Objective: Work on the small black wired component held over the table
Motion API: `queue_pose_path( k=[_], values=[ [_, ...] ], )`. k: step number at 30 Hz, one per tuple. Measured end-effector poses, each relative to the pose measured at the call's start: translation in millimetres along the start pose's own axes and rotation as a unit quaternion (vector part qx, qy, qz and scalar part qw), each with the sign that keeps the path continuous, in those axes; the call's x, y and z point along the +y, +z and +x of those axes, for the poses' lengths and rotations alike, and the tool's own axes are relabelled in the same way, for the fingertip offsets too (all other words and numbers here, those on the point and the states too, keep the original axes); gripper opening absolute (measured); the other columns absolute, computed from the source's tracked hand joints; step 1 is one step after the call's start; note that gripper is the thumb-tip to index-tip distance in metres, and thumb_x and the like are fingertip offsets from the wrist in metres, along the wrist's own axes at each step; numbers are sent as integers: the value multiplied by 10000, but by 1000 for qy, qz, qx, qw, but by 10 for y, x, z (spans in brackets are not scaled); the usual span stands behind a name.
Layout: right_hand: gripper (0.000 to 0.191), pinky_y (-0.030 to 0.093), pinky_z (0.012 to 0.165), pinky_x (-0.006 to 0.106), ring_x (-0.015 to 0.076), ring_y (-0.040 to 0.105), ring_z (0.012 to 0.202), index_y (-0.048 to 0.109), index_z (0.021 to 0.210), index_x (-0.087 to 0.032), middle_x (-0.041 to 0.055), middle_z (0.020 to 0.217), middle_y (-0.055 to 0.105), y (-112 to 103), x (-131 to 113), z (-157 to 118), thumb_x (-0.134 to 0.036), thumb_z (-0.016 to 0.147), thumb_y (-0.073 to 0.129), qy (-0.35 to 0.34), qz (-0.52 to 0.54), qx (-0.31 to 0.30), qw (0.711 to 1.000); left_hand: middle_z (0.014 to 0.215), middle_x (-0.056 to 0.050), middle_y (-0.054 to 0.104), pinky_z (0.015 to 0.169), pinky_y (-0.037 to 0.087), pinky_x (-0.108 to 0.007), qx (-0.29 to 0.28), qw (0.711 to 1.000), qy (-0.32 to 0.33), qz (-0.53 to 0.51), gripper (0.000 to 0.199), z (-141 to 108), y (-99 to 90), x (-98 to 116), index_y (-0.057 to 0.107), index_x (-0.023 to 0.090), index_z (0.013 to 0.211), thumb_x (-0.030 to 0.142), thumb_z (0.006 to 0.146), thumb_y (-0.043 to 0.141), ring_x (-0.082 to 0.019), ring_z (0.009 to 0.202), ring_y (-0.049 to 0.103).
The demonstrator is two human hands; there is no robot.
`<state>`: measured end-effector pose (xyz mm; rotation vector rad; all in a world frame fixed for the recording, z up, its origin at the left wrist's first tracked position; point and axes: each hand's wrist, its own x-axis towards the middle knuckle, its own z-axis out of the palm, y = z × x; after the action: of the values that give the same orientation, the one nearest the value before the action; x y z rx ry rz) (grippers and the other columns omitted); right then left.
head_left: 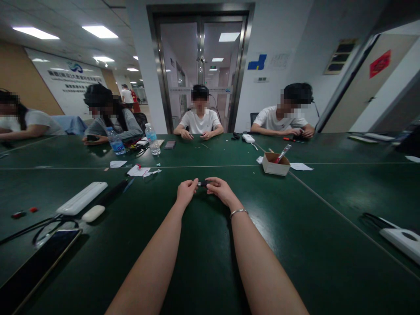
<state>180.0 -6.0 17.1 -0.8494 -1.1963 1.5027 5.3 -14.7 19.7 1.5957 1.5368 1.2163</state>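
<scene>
Just above the green table, my left hand (187, 191) and my right hand (223, 191) meet in front of me. Between them is a small black object with a silvery end (201, 184), perhaps a USB stick, though it is too small to be sure. My left fingertips pinch its silvery end. The thumb and fingers of my right hand close on the dark end, covering part of it. A metal bracelet (239, 212) circles my right wrist.
A phone (39, 262), white power bank (82, 197), white oval case (93, 214) and cables lie left. Scraps of paper (139, 170) and bottles (152, 140) stand beyond. A small cardboard box (275, 167) sits ahead right. A white device (402, 240) lies far right. Several people sit opposite.
</scene>
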Motion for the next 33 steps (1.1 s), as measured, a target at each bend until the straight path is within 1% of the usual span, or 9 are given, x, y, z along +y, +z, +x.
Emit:
queue_pose_path(
  k=[7, 12, 16, 19, 22, 26, 33],
  values=[
    [404, 535, 595, 224, 95, 627, 590, 662, 965, -168, -22, 670, 640, -1, -4, -8, -225, 593, 809, -4, -5, -22, 1000, 448, -1, 533, 533, 357, -272, -13, 1000, -22, 0, 527, 6, 17, -24, 587, 180, 519, 587, 817, 435, -132, 442, 485],
    [415, 540, 610, 218, 97, 639, 632, 660, 971, -173, -12, 725, 667, -3, -26, -36, -198, 585, 809, -9, -9, -39, 999, 435, -5, 524, 552, 369, -274, -22, 999, -25, -3, 536, 9, 14, -29, 587, 182, 505, 577, 826, 419, -134, 433, 478],
    [376, 542, 587, 216, 94, 636, 596, 669, 972, -169, -14, 688, 659, -5, -21, -24, -223, 622, 795, -5, -5, -32, 999, 448, -5, 528, 549, 371, -271, -25, 999, -20, -6, 534, -18, -4, 8, 588, 182, 516, 595, 815, 431, -133, 443, 478],
    [327, 545, 566, 217, 102, 642, 584, 670, 941, -155, 13, 697, 677, -4, -4, 5, -234, 647, 789, 12, 6, -13, 1000, 478, -2, 539, 532, 359, -263, -26, 1000, -8, -1, 532, -38, -9, 33, 591, 181, 540, 618, 803, 441, -130, 457, 477],
    [281, 540, 538, 216, 108, 636, 550, 659, 897, -132, 36, 664, 682, 4, 9, 29, -235, 667, 783, 31, 19, 12, 999, 537, -4, 565, 535, 361, -256, -23, 1000, 9, -6, 516, -42, 1, 29, 601, 179, 592, 627, 799, 450, -130, 498, 494],
    [280, 541, 535, 223, 114, 632, 538, 652, 879, -117, 53, 645, 683, 12, 11, 31, -234, 665, 790, 33, 30, 18, 999, 594, -4, 578, 533, 374, -248, -30, 999, 16, -26, 478, -18, 27, -18, 603, 182, 657, 618, 796, 467, -133, 539, 512],
    [296, 538, 525, 242, 124, 628, 537, 655, 859, -114, 56, 638, 675, -2, 26, 33, -239, 638, 809, 29, 39, 23, 999, 632, 5, 578, 551, 377, -233, -36, 999, 32, -19, 404, 9, 43, -74, 587, 196, 699, 572, 802, 483, -138, 604, 532]
  ],
)
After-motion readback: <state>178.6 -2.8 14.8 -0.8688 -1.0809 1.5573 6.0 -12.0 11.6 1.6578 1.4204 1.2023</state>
